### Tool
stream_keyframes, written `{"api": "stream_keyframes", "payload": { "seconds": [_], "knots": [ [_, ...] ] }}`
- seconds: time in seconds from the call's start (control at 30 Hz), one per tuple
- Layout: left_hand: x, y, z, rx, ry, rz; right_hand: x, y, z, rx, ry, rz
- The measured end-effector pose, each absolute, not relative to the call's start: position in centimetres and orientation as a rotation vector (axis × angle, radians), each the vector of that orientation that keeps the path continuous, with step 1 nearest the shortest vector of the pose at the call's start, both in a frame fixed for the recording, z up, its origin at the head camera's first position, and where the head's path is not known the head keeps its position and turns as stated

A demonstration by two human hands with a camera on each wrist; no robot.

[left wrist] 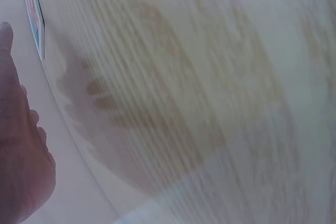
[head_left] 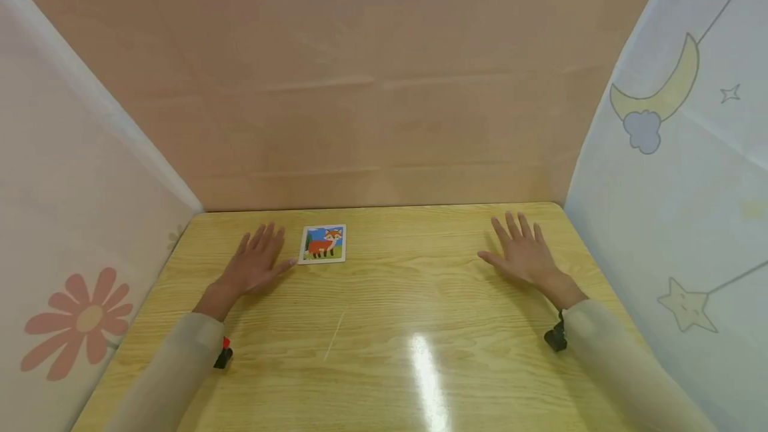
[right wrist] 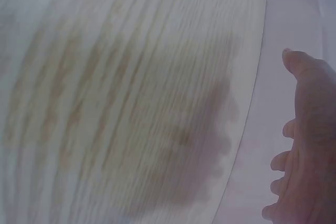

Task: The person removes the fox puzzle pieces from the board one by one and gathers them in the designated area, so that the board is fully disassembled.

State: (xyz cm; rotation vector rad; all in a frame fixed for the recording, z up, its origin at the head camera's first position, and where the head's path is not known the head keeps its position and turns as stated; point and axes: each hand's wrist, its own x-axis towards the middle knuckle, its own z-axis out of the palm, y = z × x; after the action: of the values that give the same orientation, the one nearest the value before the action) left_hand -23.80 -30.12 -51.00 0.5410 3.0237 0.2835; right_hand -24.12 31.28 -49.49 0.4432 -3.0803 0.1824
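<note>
A small square fox puzzle (head_left: pixel 323 244) with a white border lies flat toward the back left of the wooden table (head_left: pixel 384 305). Just left of it is my left hand (head_left: pixel 255 264), palm down with fingers spread and the thumb pointing at the puzzle's lower left corner. On the far right side, my right hand (head_left: pixel 522 252) is also spread, palm down, holding nothing. Both wrist views show a hand above the tabletop with its shadow on the wood. The puzzle's edge (left wrist: pixel 34 14) appears at the upper left of the left wrist view.
A plain tan cloth (head_left: pixel 384 85) hangs behind the table's back edge. Pale patterned cloths stand at either side, with a red flower (head_left: pixel 89 319) on the left and a moon (head_left: pixel 663 89) on the right. Light glares off the tabletop near the front.
</note>
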Motion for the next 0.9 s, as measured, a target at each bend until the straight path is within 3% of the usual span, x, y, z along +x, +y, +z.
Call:
{"api": "stream_keyframes", "payload": {
  "seconds": [0.9],
  "knots": [
    [-23.7,-27.5,-51.9,0.610,2.967,0.342,-26.1,22.8,-49.9,0.689,-3.003,0.270]
  ]
}}
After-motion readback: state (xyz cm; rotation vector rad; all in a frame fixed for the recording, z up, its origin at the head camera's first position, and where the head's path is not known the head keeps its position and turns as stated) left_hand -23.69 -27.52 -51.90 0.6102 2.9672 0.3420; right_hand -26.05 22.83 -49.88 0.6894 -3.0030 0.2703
